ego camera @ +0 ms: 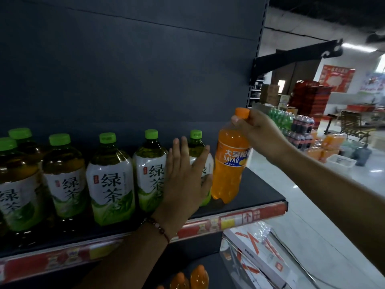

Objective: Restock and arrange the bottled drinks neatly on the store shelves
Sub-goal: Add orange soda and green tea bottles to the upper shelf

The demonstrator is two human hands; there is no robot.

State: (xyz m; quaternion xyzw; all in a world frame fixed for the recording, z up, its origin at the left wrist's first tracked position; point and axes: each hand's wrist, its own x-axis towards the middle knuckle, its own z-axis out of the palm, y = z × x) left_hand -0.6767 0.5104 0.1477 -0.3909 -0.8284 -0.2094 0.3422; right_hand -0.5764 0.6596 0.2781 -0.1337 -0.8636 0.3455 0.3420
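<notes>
An orange soda bottle (229, 159) with an orange cap stands near the right end of the dark shelf (256, 195). My right hand (258, 134) grips its neck just under the cap. To its left runs a row of green tea bottles (110, 180) with green caps and white labels. My left hand (185, 178) lies flat, fingers spread, against the front of the rightmost green tea bottle (196, 142), which it partly hides. That bottle and the soda bottle stand side by side, almost touching.
The shelf edge carries a red price strip (239, 217). Below it lie white and red boxes (260, 253) and orange bottle caps (189, 278). To the right the aisle floor holds wrapped packs of drinks (298, 126), cartons and a white crate (341, 161).
</notes>
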